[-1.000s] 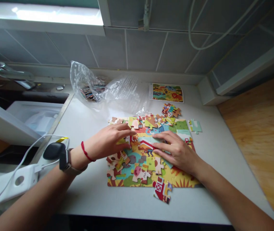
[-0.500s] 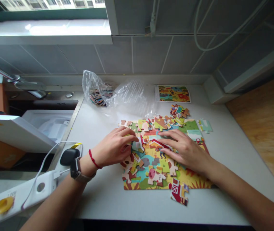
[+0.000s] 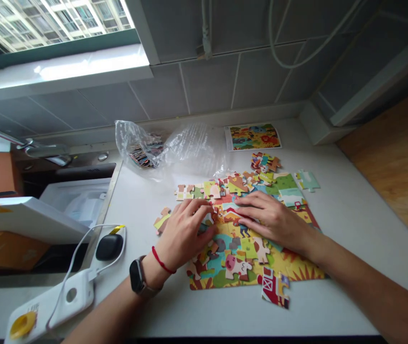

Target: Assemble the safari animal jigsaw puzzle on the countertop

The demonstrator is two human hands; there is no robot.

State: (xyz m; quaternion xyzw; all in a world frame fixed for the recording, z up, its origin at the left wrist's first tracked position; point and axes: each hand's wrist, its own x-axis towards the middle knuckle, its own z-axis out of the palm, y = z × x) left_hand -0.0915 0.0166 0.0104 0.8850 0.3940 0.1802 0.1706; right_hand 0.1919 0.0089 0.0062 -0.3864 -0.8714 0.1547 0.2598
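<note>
A colourful farm-and-animal jigsaw puzzle lies on the counter with several loose pieces on top of it. My left hand is over its left side, fingers curled. Between index finger and thumb shows a grey-and-white puzzle piece, partly hidden. My right hand rests palm down on the right half, fingers stretched out. Its fingertips touch a red-roofed puzzle piece near the middle. A cow piece lies below the hands, and a red barn piece overlaps the front edge.
Behind the puzzle are a clear plastic bag with more pieces and a picture card. Loose pieces lie at the left, back and right. A power strip with a cable and a sink are on the left.
The view has tilted. My left hand has shifted right and inward over the puzzle, uncovering a loose piece at its left. My right hand's fingers have drawn closer together, staying near the red-roofed piece.
</note>
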